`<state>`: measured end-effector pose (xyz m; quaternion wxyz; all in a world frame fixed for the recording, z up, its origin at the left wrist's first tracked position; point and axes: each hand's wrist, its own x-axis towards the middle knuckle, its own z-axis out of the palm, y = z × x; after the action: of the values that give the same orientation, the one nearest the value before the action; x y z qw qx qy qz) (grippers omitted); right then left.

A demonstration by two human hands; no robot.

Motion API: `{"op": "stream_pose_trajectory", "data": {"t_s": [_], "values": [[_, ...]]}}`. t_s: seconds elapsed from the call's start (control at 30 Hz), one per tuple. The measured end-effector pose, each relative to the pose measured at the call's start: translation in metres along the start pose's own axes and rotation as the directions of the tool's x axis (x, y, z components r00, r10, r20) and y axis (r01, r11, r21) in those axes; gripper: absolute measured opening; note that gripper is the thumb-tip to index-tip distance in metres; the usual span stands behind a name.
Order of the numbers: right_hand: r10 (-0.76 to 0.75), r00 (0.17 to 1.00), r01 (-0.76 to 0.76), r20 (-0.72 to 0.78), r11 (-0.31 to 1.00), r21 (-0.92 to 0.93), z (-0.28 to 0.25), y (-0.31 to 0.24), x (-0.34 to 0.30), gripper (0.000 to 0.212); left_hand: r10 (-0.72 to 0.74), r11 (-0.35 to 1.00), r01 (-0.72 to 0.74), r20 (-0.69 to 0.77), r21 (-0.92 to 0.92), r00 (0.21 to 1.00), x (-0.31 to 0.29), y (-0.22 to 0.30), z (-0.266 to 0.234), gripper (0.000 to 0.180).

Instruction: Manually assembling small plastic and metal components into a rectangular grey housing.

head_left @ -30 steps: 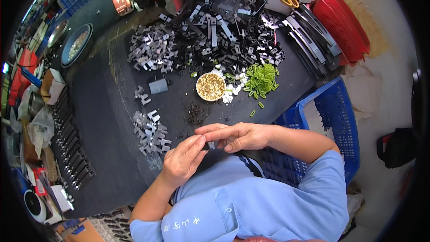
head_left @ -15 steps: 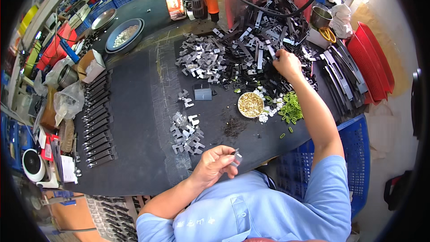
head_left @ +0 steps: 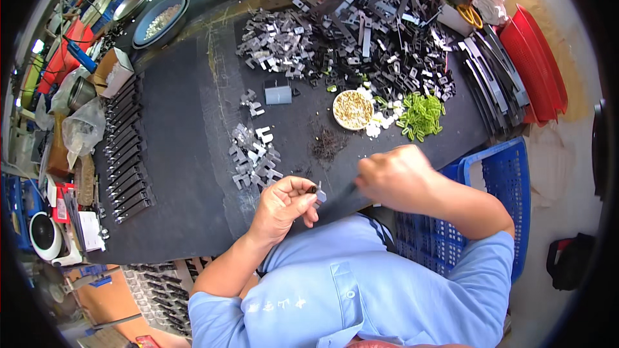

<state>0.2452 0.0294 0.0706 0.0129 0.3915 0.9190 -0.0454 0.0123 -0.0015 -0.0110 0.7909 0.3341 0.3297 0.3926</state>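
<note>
- The big dark work table fills most of the view. Its far edge bends because of the camera.
- One person in a light blue shirt sits at the near edge. The face is cut off at the bottom.
- One blue plastic crate stands by the person's right side, partly hidden behind the arm.
- A stack of red plastic trays sits at the far right. How many there are is hard to count.
- One huge heap of black and silver metal parts covers the far side of the table. There are too many to count.
- One row of long black metal pieces lies along the left side.
- One round dark blue bowl stands at the far left corner.
- The right hand is curled into a loose fist over the near edge of the table. What it grips is blurred and cannot be told.
- The left hand pinches one small grey metal clip between thumb and fingers, just in front of the shirt.
- One small pile of silver metal brackets lies just beyond the left hand.
- One pile of green plastic bits lies by the round dish.
- One small round dish of gold-coloured bits sits in the middle.
- One small flat grey metal block sits near the heap.
</note>
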Motion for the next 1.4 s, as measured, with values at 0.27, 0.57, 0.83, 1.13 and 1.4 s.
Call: {"op": "stream_pose_trajectory", "data": {"t_s": [0.27, 0.57, 0.83, 1.13, 1.4], "values": [[-0.05, 0.991, 0.035, 0.122, 0.992, 0.122, 0.053, -0.027, 0.044, 0.015, 0.09, 0.993, -0.096, -0.08, -0.072, 0.993, -0.008, 0.009, 0.005, 0.02], [0.258, 0.964, -0.072, -0.062, 0.479, 0.875, 0.029, -0.023, 0.024, 0.032, 0.012, 0.977, -0.024, -0.055, -0.214, 0.998, -0.01, -0.001, -0.001, 0.026], [0.199, 0.979, -0.065, -0.036, 0.476, 0.877, 0.035, -0.025, 0.03, 0.032, -0.017, 0.949, -0.002, -0.057, -0.314, 0.998, -0.006, -0.01, 0.004, 0.027], [0.193, 0.978, -0.03, -0.08, 0.511, 0.859, 0.034, -0.026, 0.027, 0.03, 0.083, 0.986, -0.102, -0.144, -0.13, 0.986, -0.007, -0.012, 0.013, 0.025], [0.086, 0.982, 0.07, -0.166, 0.654, 0.753, 0.038, -0.001, 0.008, 0.034, 0.282, 0.889, -0.21, -0.126, 0.408, 0.951, -0.022, 0.009, -0.004, 0.024]]}}
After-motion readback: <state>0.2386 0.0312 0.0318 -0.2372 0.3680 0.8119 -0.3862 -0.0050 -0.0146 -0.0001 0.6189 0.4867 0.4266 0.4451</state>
